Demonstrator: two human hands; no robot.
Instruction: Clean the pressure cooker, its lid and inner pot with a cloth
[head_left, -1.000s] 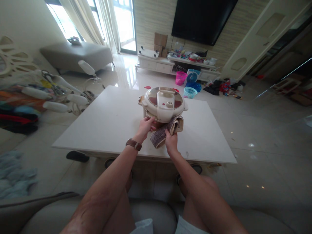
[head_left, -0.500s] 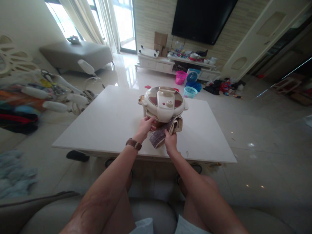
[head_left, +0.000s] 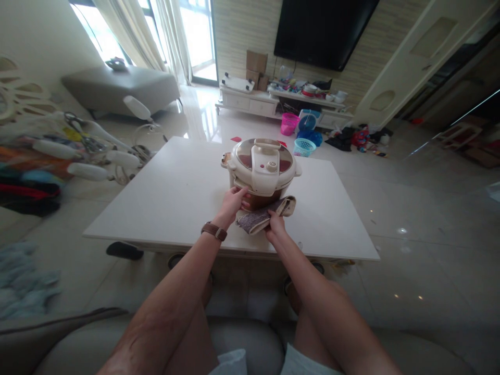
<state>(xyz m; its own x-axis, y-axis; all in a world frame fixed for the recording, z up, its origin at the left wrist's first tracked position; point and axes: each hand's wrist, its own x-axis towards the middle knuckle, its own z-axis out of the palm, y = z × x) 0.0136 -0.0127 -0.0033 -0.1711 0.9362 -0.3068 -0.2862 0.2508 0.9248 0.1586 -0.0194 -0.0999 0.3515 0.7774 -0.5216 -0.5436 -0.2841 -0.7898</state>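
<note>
A cream and brown electric pressure cooker [head_left: 265, 166] with a shiny lid stands on the white table [head_left: 187, 192]. My left hand [head_left: 234, 201], with a brown watch on its wrist, is closed on the cooker's left front edge just below the lid. Its fingertips are partly hidden under that edge. In my right hand [head_left: 275, 223] is a folded purple-grey cloth [head_left: 255, 221] with a beige edge, held against the lower front of the cooker. The thumb lies over the cloth and the other fingers are hidden beneath it.
Beyond the table are a pink basket [head_left: 289, 124], a light blue basket [head_left: 304, 147] and a low white cabinet [head_left: 261, 107] with items on top. White-padded equipment [head_left: 94, 169] stands to the left. The sofa [head_left: 250, 338] is under my legs.
My right hand has lowered and flattened the cloth, showing more of the cooker's brown front. My left hand has stayed at the cooker's edge.
</note>
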